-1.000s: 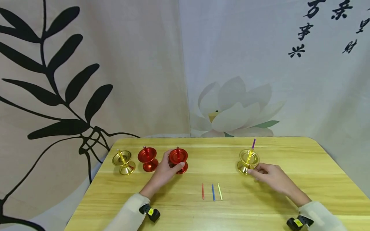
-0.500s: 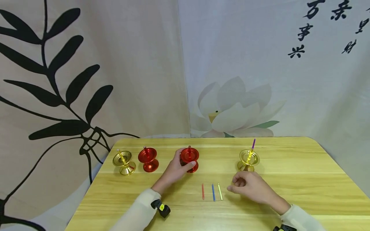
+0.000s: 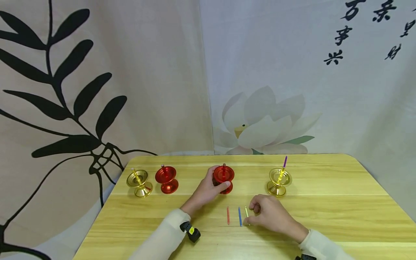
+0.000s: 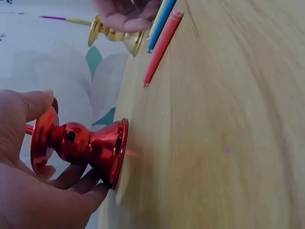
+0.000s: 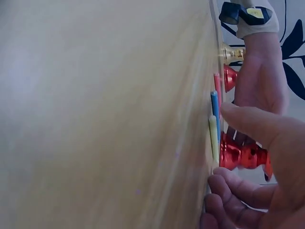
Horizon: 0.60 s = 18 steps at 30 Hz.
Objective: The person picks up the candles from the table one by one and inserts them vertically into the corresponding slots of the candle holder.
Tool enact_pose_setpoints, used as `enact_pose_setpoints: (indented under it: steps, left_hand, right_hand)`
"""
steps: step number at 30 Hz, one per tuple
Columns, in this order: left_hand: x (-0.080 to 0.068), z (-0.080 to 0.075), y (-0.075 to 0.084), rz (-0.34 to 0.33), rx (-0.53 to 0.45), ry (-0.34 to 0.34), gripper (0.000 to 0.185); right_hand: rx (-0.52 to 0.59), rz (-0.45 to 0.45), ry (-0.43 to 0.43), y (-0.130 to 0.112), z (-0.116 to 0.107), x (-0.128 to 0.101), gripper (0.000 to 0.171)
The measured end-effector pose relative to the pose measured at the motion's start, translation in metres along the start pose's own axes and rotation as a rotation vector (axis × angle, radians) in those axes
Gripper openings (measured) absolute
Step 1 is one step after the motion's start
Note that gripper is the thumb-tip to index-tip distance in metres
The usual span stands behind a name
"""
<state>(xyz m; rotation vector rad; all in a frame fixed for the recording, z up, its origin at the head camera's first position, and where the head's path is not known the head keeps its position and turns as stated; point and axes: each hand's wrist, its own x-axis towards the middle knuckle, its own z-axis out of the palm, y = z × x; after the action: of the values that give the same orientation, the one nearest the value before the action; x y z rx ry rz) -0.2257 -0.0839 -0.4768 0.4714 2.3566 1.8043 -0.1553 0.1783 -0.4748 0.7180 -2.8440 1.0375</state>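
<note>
In the head view my left hand [image 3: 208, 189] grips a shiny red candle holder [image 3: 223, 175] with a thin stick standing in its cup. The left wrist view shows the fingers wrapped round the holder's stem and base [image 4: 108, 151]. My right hand [image 3: 271, 213] is low over the table at a thin pale yellow candle [image 3: 246, 213]. Its thumb and index finger stand apart at the candle's two ends. A blue candle [image 3: 240, 216] and a pinkish-red candle [image 3: 228, 216] lie alongside to the left.
At the left of the wooden table [image 3: 156, 231] stand a gold candle holder [image 3: 142, 187] and another red one [image 3: 169, 186]. A gold holder [image 3: 275, 188] carrying a yellow candle with a purple tip [image 3: 285, 161] is behind my right hand. A printed curtain [image 3: 162, 90] hangs beyond the table.
My left hand has moved right with the red candle holder. My right hand has left the gold holder's base and come left and nearer to the yellow candle.
</note>
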Motion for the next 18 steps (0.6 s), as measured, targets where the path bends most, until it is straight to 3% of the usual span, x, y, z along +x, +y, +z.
enact_pose_setpoints:
  steps: [7, 18]
  left_hand:
    - [0.004, 0.007, 0.001, -0.006, -0.015, -0.009, 0.073]
    - [0.007, 0.012, 0.002, -0.002, 0.011, -0.028, 0.074]
  right_hand:
    - [-0.05, -0.019, -0.002, 0.002, 0.002, 0.0, 0.04]
    - [0.065, -0.058, -0.069, 0.009, -0.008, -0.002, 0.027]
